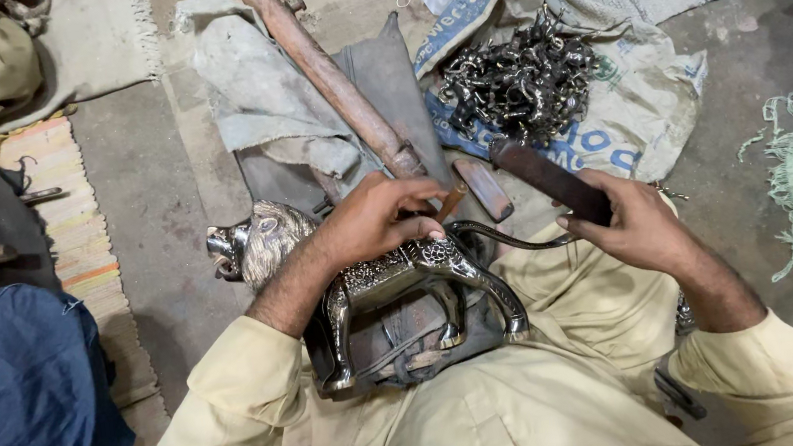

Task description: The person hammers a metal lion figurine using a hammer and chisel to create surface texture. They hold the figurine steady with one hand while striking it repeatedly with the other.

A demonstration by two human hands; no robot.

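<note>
— Shiny silver metal, that is what the lion (393, 279) is made of. It is lying on its side on a grey cushion (401, 343) in the person's lap, head pointing left.

— What is the left hand (378, 217) doing?

— It is pressing down on the lion's back, fingers curled, pinching a thin brown tool (451, 202).

— And the right hand (630, 219)?

— It is closing tight around a dark, flat bar (547, 179), near the lion's curly tail.

— What is sitting behind them?

— A long wooden stick (328, 75) is lying on grey cloth, and a pile of small dark metal bits (520, 82) is resting on a white sack (649, 106).
</note>
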